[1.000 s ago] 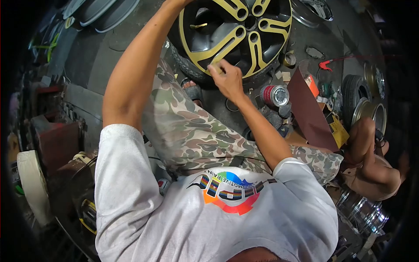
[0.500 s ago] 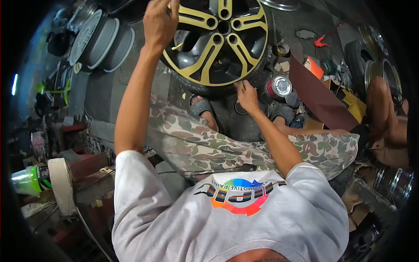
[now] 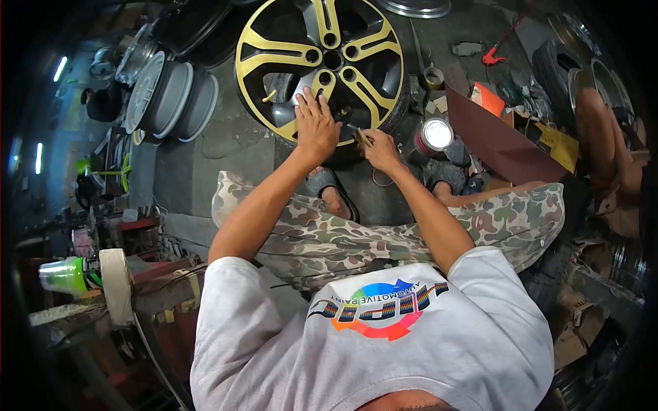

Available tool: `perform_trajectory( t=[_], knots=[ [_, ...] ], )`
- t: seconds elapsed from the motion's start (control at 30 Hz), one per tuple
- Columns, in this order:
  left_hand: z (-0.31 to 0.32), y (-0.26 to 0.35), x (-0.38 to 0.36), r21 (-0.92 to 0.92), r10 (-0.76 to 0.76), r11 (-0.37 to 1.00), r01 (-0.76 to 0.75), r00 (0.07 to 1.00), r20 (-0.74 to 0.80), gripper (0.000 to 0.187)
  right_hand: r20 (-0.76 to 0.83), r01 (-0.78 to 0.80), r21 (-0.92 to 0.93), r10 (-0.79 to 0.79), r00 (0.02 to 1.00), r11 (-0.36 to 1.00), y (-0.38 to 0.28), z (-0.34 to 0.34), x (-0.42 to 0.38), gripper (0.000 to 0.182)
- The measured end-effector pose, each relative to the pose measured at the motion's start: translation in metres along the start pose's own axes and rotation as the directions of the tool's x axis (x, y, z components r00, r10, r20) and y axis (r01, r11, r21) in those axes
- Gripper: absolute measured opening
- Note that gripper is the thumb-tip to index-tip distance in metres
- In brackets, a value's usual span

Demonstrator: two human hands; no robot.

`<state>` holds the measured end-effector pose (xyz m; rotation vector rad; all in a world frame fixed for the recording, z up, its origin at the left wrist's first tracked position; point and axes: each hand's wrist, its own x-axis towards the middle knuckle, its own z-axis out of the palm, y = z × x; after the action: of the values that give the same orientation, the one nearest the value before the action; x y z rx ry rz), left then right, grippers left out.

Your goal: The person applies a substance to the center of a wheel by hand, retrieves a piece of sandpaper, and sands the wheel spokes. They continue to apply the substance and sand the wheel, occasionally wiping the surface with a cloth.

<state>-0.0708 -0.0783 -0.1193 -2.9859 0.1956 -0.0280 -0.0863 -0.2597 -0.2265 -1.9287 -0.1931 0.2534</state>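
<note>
A black wheel rim with yellow spoke faces lies on the floor in front of me, at the top of the view. My left hand rests flat on its near spoke, fingers stretched out and holding nothing. At the wheel's near edge, my right hand is closed around a small flat tan piece; its exact kind is hard to make out. A short yellow strip sticks up in an opening between spokes. Just right of my right hand stands a round can with a shiny top.
Brown sheet slants across clutter on the right, near a tape roll and a red air blow gun. Grey rims stand at the upper left. Another person's bare leg shows at the right edge.
My left hand has come down from the wheel's far left onto the near spoke. My right hand has shifted slightly down and left. The view has shifted, showing the wheel farther left.
</note>
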Motion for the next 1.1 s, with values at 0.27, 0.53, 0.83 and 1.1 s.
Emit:
perform_trajectory(
  t=[0.27, 0.53, 0.83, 1.1],
  knots=[
    [-0.056, 0.009, 0.08, -0.971, 0.019, 0.211, 0.111, 0.993, 0.118, 0.039, -0.088, 0.037, -0.087, -0.045, 0.995, 0.996, -0.021, -0.009, -0.009, 0.032],
    [-0.092, 0.023, 0.045, -0.606, 0.341, 0.709, -0.361, 0.927, -0.153, 0.03, -0.31, 0.052, -0.158, -0.1, 0.945, 0.986, 0.009, -0.019, 0.003, 0.03],
    [-0.125, -0.15, 0.008, -0.691, -0.339, 0.668, 0.277, 0.939, 0.049, 0.052, -0.205, -0.058, 0.092, 0.076, 0.976, 0.994, 0.023, -0.048, 0.116, 0.033],
    [-0.125, -0.161, 0.022, -0.543, -0.33, 0.705, 0.456, 0.889, 0.317, 0.065, 0.198, 0.12, -0.772, 0.058, 0.978, 0.624, -0.042, -0.166, 0.207, 0.039]
  ],
)
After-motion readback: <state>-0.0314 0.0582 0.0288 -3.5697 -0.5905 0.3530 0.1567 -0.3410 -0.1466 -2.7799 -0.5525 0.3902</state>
